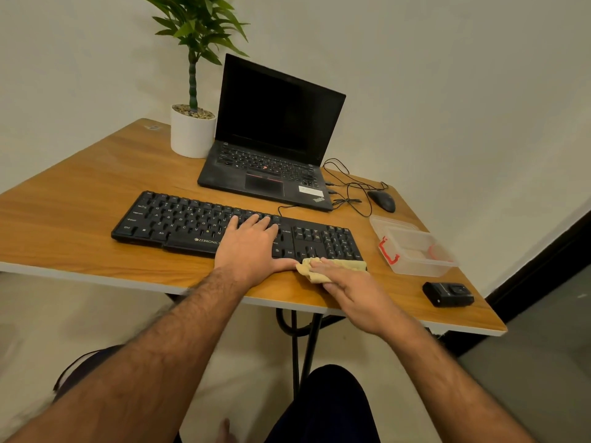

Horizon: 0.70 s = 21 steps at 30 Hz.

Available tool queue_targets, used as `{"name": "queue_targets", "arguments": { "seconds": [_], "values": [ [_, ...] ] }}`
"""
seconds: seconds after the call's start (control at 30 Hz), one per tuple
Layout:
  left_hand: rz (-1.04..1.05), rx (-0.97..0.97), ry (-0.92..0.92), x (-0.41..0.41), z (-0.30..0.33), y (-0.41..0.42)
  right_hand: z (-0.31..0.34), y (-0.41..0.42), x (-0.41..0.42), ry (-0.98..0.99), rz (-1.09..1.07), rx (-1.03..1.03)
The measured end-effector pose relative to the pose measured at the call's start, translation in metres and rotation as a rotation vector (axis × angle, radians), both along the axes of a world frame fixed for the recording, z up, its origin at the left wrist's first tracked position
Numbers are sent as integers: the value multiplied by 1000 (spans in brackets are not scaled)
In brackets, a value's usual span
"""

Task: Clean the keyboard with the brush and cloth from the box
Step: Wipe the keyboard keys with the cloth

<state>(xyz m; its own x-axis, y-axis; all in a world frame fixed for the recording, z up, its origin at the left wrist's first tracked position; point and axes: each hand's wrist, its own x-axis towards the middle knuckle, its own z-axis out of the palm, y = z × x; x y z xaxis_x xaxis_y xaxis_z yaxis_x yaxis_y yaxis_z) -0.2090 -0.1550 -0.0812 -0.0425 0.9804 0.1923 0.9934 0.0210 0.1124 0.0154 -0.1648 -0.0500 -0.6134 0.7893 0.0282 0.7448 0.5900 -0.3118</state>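
A black keyboard [179, 219] lies across the wooden table [80, 225] in front of me. My left hand [252, 247] rests flat on its right-middle keys, fingers straight, thumb along the front edge. My right hand [351, 289] presses a yellow cloth [319, 270] against the keyboard's front right edge with fairly straight fingers. The clear plastic box [415, 254] with red clips stands open to the right of the keyboard. I see no brush.
An open black laptop [275, 135] sits behind the keyboard, beside a potted plant [192, 129]. A mouse [382, 200] with tangled cables lies at the back right. A small black device [447, 294] sits near the table's front right edge.
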Motion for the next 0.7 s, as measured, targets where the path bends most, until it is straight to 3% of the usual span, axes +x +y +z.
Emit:
{"name": "queue_targets", "arguments": {
  "seconds": [0.13, 0.33, 0.5, 0.7],
  "values": [
    [-6, -15, -13, -1, 1, 0, 35, 14, 4, -109, -62, -19],
    [-18, -16, -19, -3, 1, -1, 48, 42, -12, 176, -349, 191],
    [-8, -2, -15, -1, 1, -1, 4, 41, -36, -87, -251, 110],
    [-7, 13, -16, -1, -1, 0, 3, 36, -29, -126, -223, 190]
  ]
}}
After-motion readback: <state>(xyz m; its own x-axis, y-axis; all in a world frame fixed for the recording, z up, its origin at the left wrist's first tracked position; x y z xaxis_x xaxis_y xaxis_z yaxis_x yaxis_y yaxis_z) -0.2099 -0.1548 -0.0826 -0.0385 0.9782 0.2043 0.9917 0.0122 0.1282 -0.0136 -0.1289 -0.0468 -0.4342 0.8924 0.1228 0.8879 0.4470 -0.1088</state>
